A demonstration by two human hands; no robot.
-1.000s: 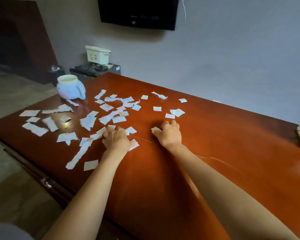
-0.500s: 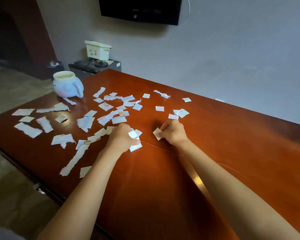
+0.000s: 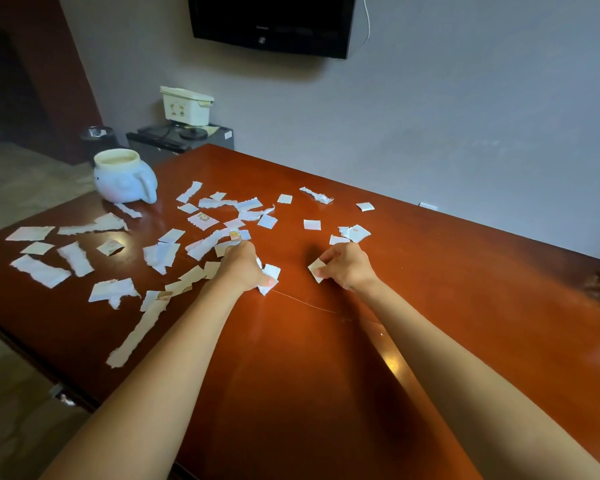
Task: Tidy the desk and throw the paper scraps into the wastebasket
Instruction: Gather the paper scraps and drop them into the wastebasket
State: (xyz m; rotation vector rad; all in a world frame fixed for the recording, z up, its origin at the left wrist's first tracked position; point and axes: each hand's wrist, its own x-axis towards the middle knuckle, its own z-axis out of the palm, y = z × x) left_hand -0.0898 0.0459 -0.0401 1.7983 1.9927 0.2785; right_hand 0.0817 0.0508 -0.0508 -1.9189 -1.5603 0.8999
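Both hands are gathering torn paper off the desk [image 3: 326,393], and the step goes best if each hand keeps its catch tucked against the palm while the free fingertips drag the next piece in, rather than lifting after every scrap. The left hand [image 3: 241,268] is closed around a small bunch of white scraps [image 3: 269,277] that sticks out past the thumb at its 3 o'clock side. The right hand [image 3: 347,266] pinches a single pale scrap [image 3: 315,269] between thumb and forefinger, the piece jutting out at 9 o'clock. Most loose scraps [image 3: 160,252] lie from 9 to 12 o'clock of the left hand; a few [image 3: 355,233] sit just beyond the right hand at 12 o'clock. A white pot [image 3: 123,176] stands at the desk's far left; whether it is the wastebasket, I cannot tell.
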